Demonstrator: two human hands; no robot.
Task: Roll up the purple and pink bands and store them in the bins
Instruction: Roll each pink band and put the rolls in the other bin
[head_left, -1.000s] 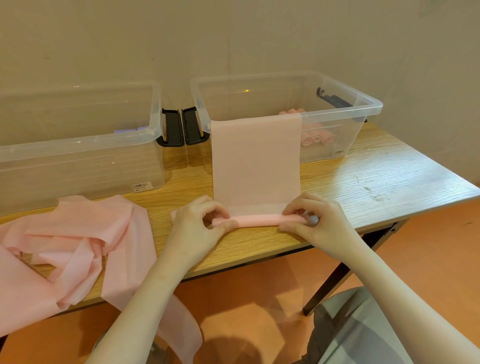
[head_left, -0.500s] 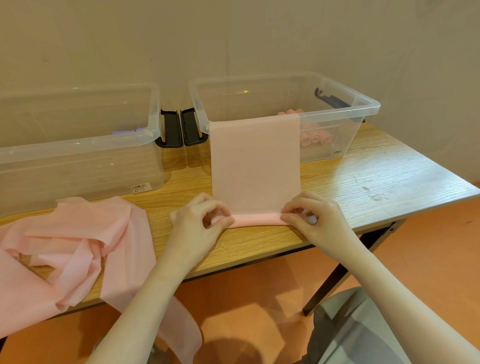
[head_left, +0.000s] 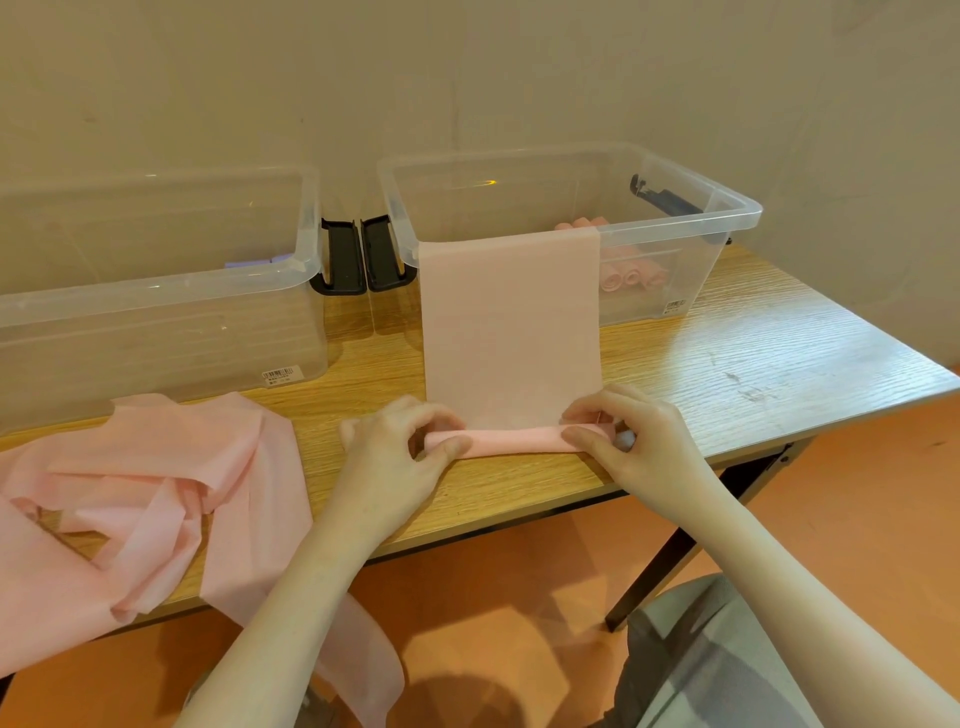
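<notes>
Rolling in progress at centre frame: pink band lying on the counter, free length running up-frame and draping over the front rim of the right bin. Rolled end lying crosswise, long axis left to right. Left hand pinching its left tip, right hand pinching its right tip, both equally near. Unrolled length extending straight up-frame from both hands. Loose pink bands waiting at lower left.

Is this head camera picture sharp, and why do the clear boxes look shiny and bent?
Head view: mostly sharp; a small bright glare streak sits inside the right clear plastic bin; the wide lens bows the light wooden table edge and bin rims; soft shadows fall on the orange floor under the arms.
</notes>
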